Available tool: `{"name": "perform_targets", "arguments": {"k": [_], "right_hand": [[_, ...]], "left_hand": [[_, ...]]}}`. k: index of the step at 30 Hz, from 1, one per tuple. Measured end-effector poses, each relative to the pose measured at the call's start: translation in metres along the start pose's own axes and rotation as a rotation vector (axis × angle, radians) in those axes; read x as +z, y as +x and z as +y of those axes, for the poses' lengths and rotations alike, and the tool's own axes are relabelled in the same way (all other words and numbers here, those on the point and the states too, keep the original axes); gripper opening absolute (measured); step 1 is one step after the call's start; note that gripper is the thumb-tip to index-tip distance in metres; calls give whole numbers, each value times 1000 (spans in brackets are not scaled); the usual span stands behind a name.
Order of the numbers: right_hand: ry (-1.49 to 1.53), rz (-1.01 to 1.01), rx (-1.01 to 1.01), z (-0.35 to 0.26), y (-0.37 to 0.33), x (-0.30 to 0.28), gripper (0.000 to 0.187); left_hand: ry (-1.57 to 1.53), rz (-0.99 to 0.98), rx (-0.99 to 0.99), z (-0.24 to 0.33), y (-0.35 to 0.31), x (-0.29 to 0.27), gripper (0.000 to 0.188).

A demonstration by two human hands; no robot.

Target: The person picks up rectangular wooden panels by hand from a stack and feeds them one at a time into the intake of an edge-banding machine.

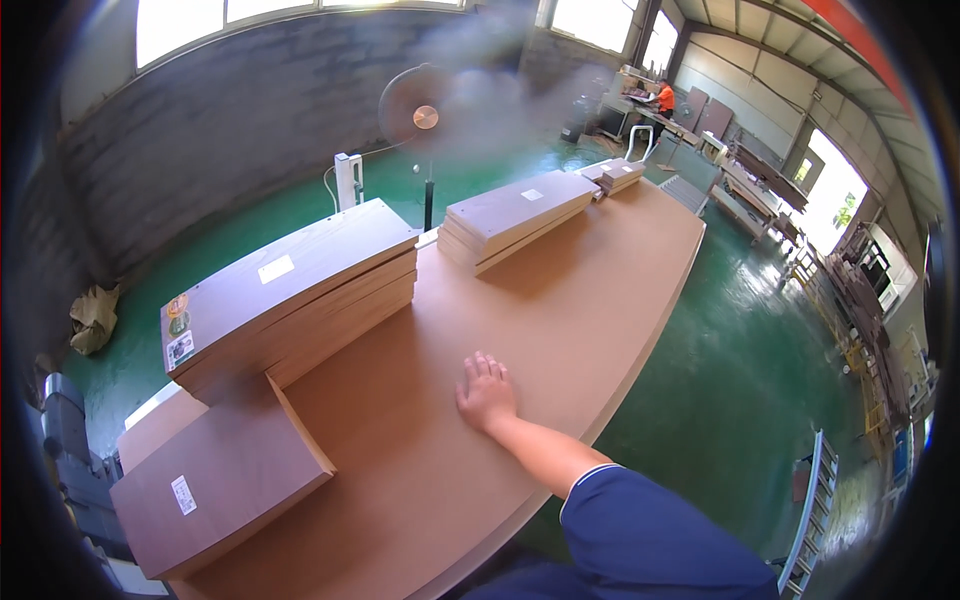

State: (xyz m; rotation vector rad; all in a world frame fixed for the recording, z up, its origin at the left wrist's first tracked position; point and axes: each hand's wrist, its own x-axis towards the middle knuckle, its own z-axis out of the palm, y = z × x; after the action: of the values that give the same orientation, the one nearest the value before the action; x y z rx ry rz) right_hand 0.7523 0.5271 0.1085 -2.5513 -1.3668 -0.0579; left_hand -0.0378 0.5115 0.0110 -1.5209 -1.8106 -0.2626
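Note:
My right hand rests palm down on a large brown board, fingers loosely stretched and nothing in them. A dark blue sleeve covers that upper arm. My left hand is out of sight. To the left of the hand lies a stack of brown panels with a white label and stickers on top. Nearer me, at the lower left, is another brown panel stack with a white label. Beyond the hand sits a third stack of narrower panels, and small panels lie at the far end.
A standing fan and a white post are behind the stacks. Green floor runs along the board's right edge. A metal ladder-like frame stands at the lower right. Far off, a person in orange is beside a workbench.

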Motion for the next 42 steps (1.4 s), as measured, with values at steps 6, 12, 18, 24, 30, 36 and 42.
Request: {"name": "perform_targets", "arguments": {"k": [6, 12, 18, 24, 30, 36, 42], "right_hand": [[7, 8, 3, -1, 1, -3, 60], [-4, 12, -6, -1, 4, -5, 61], [8, -8, -2, -2, 2, -6, 61], [-7, -20, 5, 0, 2, -3, 61], [27, -18, -1, -2, 6, -3, 62], [5, -14, 10, 1, 2, -4, 62], [10, -27, 9, -1, 1, -6, 62]], "left_hand": [[24, -14, 34, -6, -3, 8, 40], [61, -37, 127, -13, -11, 19, 42], [91, 12, 147, -12, -3, 22, 49], [19, 2, 113, -9, 3, 25, 52], [-141, 110, 113, -11, 11, 20, 55], [-33, -351, -36, -2, 6, -19, 59], [106, -293, 60, -4, -6, -11, 61]]}}
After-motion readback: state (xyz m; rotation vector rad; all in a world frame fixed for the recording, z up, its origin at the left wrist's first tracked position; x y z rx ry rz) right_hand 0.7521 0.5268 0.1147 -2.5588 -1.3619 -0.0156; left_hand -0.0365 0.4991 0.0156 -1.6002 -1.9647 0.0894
